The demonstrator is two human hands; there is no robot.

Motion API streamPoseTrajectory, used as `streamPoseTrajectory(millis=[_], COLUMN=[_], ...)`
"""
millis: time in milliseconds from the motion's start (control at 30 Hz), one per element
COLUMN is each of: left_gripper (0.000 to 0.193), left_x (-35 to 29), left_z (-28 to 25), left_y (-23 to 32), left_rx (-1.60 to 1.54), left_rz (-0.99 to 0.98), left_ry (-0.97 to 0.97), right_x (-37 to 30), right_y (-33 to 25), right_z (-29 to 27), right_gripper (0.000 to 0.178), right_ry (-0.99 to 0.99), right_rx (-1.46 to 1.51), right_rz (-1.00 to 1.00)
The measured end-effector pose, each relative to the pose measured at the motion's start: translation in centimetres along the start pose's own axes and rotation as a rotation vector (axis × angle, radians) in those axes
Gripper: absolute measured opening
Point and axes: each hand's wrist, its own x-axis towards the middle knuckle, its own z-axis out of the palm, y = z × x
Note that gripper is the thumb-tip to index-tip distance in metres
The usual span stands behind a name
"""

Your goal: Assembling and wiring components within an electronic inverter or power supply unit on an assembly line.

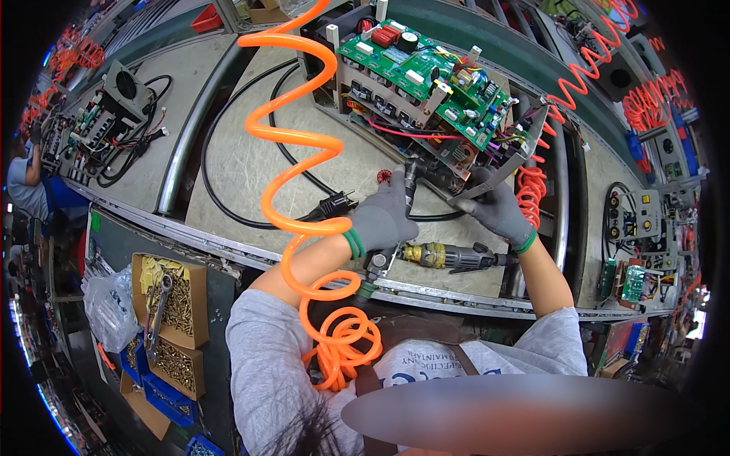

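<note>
My left hand (382, 215), in a grey glove with a green cuff, is closed around a black angled power tool (411, 185). The tool's head points at the lower front side of an open machine chassis (372, 140), which carries a green circuit board (426, 72). A small red-and-black coil (384, 176) shows by my left fingertips. My right hand (498, 214), gloved alike, grips the lower edge of the chassis's metal end panel (498, 182); its thumb is in front and some fingers are hidden. Below both hands lies an air screwdriver (449, 256) wrapped in yellow tape.
An orange coiled hose (293, 144) hangs before my left arm. A black power cord (217, 121) with a plug (334, 204) loops across the worktop. Boxes of screws (179, 304) and blue bins (169, 399) stand lower left. Another chassis (110, 121) and a person (34, 182) are far left.
</note>
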Motion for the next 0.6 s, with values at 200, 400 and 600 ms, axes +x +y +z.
streamPoseTrajectory(millis=[200, 400, 600], left_gripper=[0.108, 0.108, 0.099], left_x=[0.0, -0.5, 0.8], left_z=[0.3, 0.7, 0.2], left_y=[0.3, 0.5, 0.2], left_rx=[-0.05, 0.022, 0.077], left_rz=[0.038, 0.052, 0.058], left_ry=[-0.008, 0.001, -0.004], right_x=[0.0, 0.2, 0.4], right_y=[0.5, -0.7, -1.9], right_z=[0.0, -0.2, 0.0], right_gripper=[0.06, 0.058, 0.054], right_ry=[0.029, -0.026, -0.032], right_rx=[-0.108, 0.007, 0.144], right_rz=[-0.074, 0.021, 0.05])
